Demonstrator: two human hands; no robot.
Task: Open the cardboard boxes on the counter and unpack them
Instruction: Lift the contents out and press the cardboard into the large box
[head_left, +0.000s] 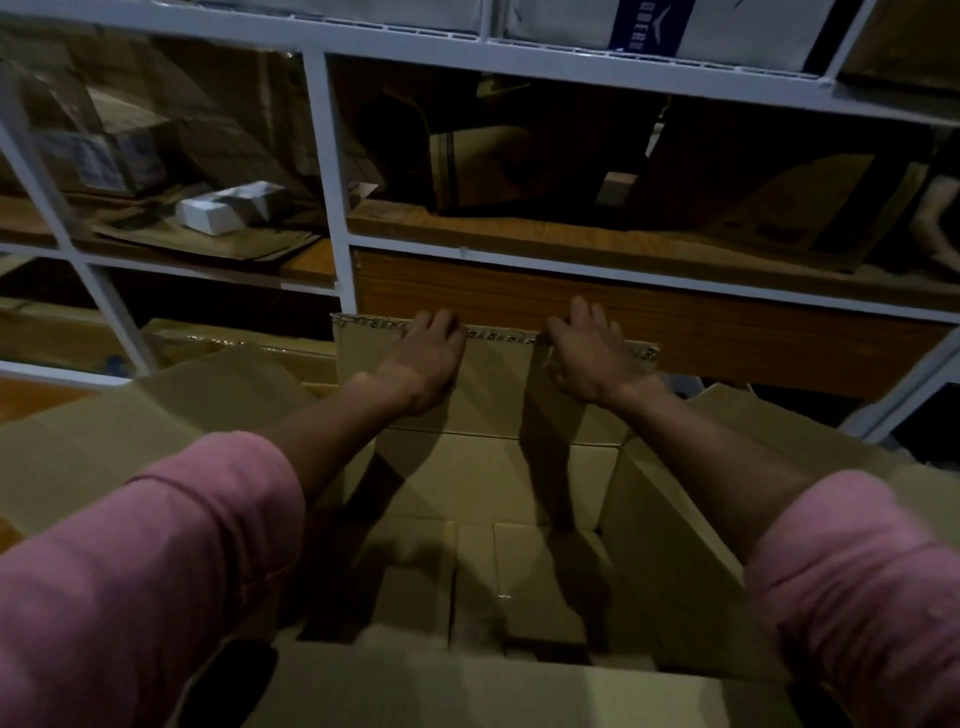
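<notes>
A large brown cardboard box (675, 545) stands open right below me, its side flaps spread out left and right. Inside I see only its bare cardboard bottom (519, 571), with no contents showing. The far flap (498, 384) stands up, with torn tape along its top edge. My left hand (426, 358) lies on that flap, fingers curled over the top edge. My right hand (587, 358) grips the same edge further right. Both pink sleeves are pushed up.
A white metal shelving rack (332, 171) with wooden boards rises straight behind the box. Its shelves hold more cardboard boxes (483, 171), flattened cardboard and a small white carton (228, 208). Another person's hand (935, 228) shows at the far right.
</notes>
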